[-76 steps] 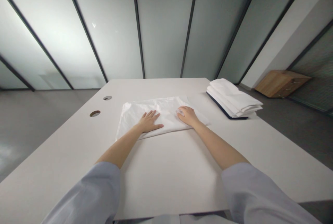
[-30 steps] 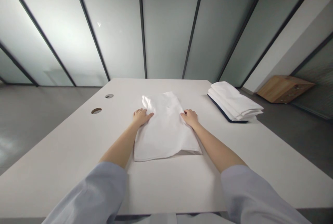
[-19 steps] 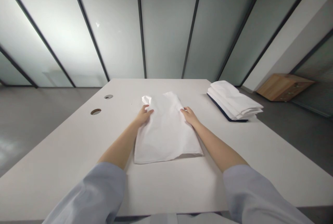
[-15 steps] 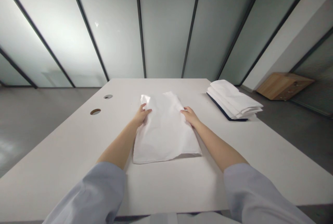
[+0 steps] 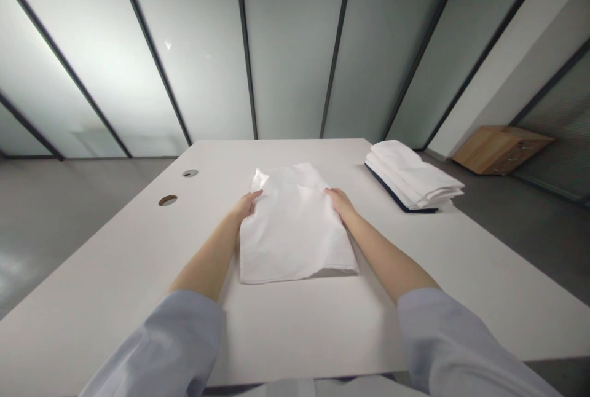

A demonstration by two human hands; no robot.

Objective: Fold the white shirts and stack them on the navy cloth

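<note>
White woven cloth [image 5: 295, 231], folded into a soft rectangle, lies flat on the matte white table [image 5: 138, 249], slightly creased near its far end. Left hand [image 5: 246, 205] and right hand [image 5: 341, 202] sit at its side edges, fingers on the fabric; pinching or released, cannot tell. Right of the cloth: stack of folded white fabric [image 5: 412, 176] on a navy layer [image 5: 396, 197].

the bottom edge of the view cuts off our left sleeve [image 5: 157, 348] and right sleeve [image 5: 461, 348] - the arms simply run out of the picture. we can't tell whether the left hand [image 5: 246, 205] or right hand [image 5: 341, 202] has fingers under the white cloth [image 5: 295, 228]. the folded stack [image 5: 412, 176] hides most of the dark navy backing [image 5: 396, 198] beneath it - and the wooden cabinet [image 5: 500, 150] is too small for us to make out its fittings.
</note>
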